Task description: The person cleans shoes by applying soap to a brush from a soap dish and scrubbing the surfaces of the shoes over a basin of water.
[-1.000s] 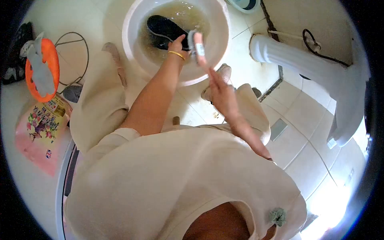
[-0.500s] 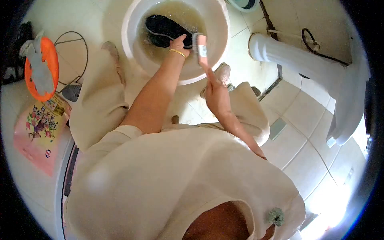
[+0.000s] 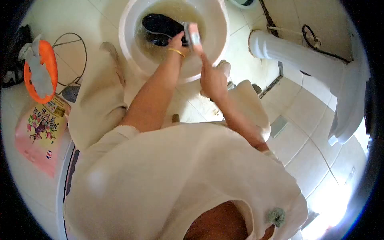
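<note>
A black shoe (image 3: 162, 25) with a pale line along its sole lies over murky water in a wide, light-coloured basin (image 3: 127, 44). My left hand (image 3: 177, 43), with a yellow bangle at the wrist, grips the shoe at its near right end. In my right hand (image 3: 214, 82) is a pink scrubbing brush (image 3: 194, 37), held by its handle. The brush head is against or just beside that same end of the shoe; exact contact is hard to tell. Part of the shoe's near side is hidden by my left hand.
At left are an orange-rimmed container (image 3: 51, 60), a pink printed bag (image 3: 38, 136) and a thin wire stand (image 3: 84, 52). A white pedestal (image 3: 288, 50) with a dark hose (image 3: 328, 56) stands at right. Another light container (image 3: 242, 3) shows at the top edge.
My right hand and the brush have shifted left and slightly up toward the shoe's end. The shoe has moved slightly left; my left hand stays on it.
</note>
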Motion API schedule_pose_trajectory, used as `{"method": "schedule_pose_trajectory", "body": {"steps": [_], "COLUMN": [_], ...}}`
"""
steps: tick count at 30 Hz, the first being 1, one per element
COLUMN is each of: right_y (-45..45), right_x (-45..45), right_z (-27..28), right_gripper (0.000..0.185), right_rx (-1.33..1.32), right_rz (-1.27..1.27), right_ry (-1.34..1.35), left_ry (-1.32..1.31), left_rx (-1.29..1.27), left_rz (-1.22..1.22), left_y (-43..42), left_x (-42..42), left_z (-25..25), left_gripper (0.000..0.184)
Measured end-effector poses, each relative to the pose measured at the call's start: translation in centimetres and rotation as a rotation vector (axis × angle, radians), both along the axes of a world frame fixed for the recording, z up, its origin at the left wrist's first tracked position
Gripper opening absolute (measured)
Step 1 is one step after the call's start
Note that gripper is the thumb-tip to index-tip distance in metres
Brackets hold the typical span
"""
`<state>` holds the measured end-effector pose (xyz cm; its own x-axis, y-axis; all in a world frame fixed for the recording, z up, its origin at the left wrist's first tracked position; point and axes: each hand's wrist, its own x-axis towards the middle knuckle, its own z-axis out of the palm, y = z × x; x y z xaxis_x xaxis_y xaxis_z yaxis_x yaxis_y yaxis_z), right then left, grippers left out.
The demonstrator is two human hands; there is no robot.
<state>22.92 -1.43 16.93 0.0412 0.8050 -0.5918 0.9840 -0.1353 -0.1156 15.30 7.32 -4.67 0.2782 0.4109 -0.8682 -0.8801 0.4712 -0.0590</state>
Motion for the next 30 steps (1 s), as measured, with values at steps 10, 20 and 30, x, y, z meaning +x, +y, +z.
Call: {"method": "schedule_pose_trajectory", "body": {"steps": [10,20,30], "right_y": [-0.7,8.0,-2.0], "right_x": [-0.4,7.6,1.5], "right_z": [-0.2,-20.4,0.1], "right_gripper": [0.037,0.029,0.035], "right_rx": [0.064,0.317,0.3], "right_rz": [-0.097,-0.036,-0.36], "right_ry": [0.065,0.192,0.479], "left_ry": [-0.071,-0.138,-0.08], "left_rx": [0.156,0.018,-0.077], "left_rz": [0.045,0.19,0.105], "left_y": [-1.0,0.3,-0.7], "left_x": [0.0,-2.7,-1.4], "left_z": [-0.4,4.7,2.2], "left_gripper": [0.017,0.021,0.023]}}
